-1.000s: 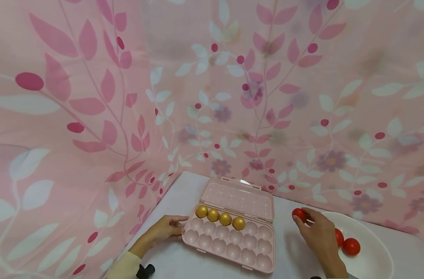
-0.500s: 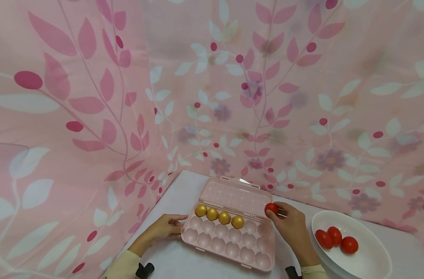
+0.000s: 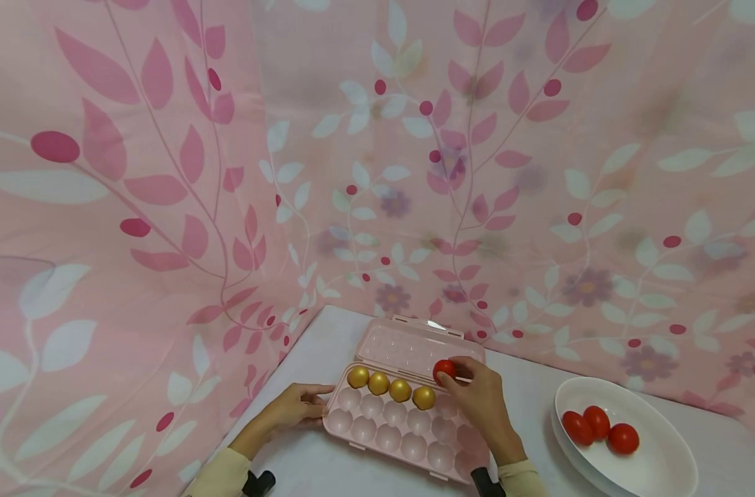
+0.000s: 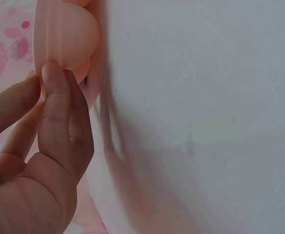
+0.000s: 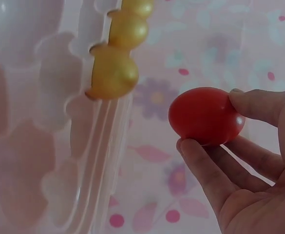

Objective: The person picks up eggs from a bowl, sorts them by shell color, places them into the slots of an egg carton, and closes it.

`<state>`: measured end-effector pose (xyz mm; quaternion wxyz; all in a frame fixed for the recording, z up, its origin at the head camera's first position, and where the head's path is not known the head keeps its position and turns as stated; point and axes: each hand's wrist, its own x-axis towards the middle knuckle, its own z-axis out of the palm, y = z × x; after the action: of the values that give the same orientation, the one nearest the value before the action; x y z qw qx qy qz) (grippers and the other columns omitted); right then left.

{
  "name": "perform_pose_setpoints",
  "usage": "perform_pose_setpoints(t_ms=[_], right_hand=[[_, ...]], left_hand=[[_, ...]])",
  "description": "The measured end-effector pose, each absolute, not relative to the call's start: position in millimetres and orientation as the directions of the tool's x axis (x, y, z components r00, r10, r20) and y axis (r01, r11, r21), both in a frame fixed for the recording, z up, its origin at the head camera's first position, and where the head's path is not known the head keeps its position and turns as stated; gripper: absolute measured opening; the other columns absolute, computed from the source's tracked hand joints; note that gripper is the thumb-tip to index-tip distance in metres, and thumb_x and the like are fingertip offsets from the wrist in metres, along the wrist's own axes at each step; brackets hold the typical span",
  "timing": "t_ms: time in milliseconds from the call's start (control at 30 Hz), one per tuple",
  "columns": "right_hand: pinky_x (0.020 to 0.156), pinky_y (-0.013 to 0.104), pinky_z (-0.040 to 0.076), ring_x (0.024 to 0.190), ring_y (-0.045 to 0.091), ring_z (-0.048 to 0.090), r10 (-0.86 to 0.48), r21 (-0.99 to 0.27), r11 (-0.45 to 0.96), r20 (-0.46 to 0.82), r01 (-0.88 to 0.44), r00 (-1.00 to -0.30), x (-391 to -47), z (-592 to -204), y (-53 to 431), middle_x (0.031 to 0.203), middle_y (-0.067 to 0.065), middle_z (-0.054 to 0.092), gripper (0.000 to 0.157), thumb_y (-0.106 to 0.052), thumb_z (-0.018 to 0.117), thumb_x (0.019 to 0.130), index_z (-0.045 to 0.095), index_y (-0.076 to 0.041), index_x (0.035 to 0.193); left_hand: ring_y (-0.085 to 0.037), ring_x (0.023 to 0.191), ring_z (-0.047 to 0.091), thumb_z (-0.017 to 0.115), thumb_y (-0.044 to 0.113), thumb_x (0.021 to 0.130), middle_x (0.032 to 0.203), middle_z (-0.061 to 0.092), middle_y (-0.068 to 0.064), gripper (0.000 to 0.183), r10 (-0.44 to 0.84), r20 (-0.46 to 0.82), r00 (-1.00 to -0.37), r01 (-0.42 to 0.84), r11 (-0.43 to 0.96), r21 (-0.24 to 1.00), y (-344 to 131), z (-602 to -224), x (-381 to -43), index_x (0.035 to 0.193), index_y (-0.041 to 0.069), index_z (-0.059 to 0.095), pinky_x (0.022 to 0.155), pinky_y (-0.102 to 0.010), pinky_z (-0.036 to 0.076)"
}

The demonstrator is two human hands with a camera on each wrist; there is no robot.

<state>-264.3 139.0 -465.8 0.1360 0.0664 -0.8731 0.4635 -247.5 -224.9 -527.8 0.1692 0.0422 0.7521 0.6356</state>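
Note:
A pink egg carton [image 3: 390,436] lies with its lid [image 3: 393,343] folded back on the table. Several gold eggs [image 3: 400,391] fill part of its far row, starting from the left end. My left hand [image 3: 295,406] pinches the carton's left rim; in the left wrist view, thumb and fingers [image 4: 54,112] grip that edge. Above the far row, right of the last gold egg, my right hand [image 3: 479,397] holds a red egg [image 5: 206,116] between thumb and fingertips. The egg is apart from the carton in the right wrist view.
A white oval bowl [image 3: 660,442] stands at the right with 3 red eggs [image 3: 622,439] in it. Behind the table [image 3: 526,386] hangs a pink floral curtain [image 3: 508,207], which also runs along the left side.
My right hand has carried the red egg leftward from beside the bowl to over the carton's far row. The left hand has stayed on the rim.

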Motion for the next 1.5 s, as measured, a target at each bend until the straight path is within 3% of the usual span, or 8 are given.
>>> perform_pose_setpoints(t_ms=[233,800,1133,1500], right_hand=[[0.078,0.03,0.057,0.096,0.021,0.066,-0.027,-0.821,0.52,0.26,-0.235,-0.965,-266,-470,115,0.105,0.004,0.069,0.036,-0.018,0.081,0.081,0.069,-0.01,0.114],[0.077,0.027,0.057,0.092,0.022,0.067,-0.237,-0.857,0.374,0.282,-0.355,-0.93,-267,-484,57,0.099,0.006,0.07,0.029,-0.015,0.081,0.081,0.07,-0.003,0.105],[0.076,0.025,0.057,0.088,0.016,0.066,-0.269,-0.848,0.397,0.259,-0.352,-0.928,-263,-495,38,0.097,0.002,0.071,0.027,-0.015,0.081,0.08,0.073,-0.008,0.105],[0.079,0.03,0.057,0.089,0.02,0.069,-0.328,-0.864,0.356,0.241,-0.356,-0.913,-264,-504,17,0.104,0.009,0.071,0.034,-0.009,0.079,0.081,0.07,0.001,0.112]], left_hand=[[-0.018,0.079,0.059,0.071,0.007,0.088,0.095,0.056,-0.012,0.051,0.265,-0.204,-0.942,-0.149,0.215,0.965,-225,-527,-249,0.136,0.0,0.055,0.075,-0.034,0.058],[-0.018,0.079,0.061,0.072,0.007,0.087,0.093,0.057,-0.011,0.051,0.27,-0.192,-0.944,-0.142,0.193,0.971,-227,-529,-249,0.135,0.0,0.056,0.074,-0.034,0.058],[-0.018,0.077,0.061,0.071,0.004,0.087,0.092,0.058,-0.011,0.05,0.27,-0.197,-0.942,-0.147,0.193,0.97,-225,-530,-249,0.135,0.0,0.056,0.073,-0.034,0.058],[-0.019,0.078,0.06,0.07,0.003,0.086,0.095,0.056,-0.011,0.05,0.277,-0.183,-0.943,-0.132,0.192,0.972,-224,-528,-248,0.134,-0.001,0.057,0.074,-0.034,0.058]])
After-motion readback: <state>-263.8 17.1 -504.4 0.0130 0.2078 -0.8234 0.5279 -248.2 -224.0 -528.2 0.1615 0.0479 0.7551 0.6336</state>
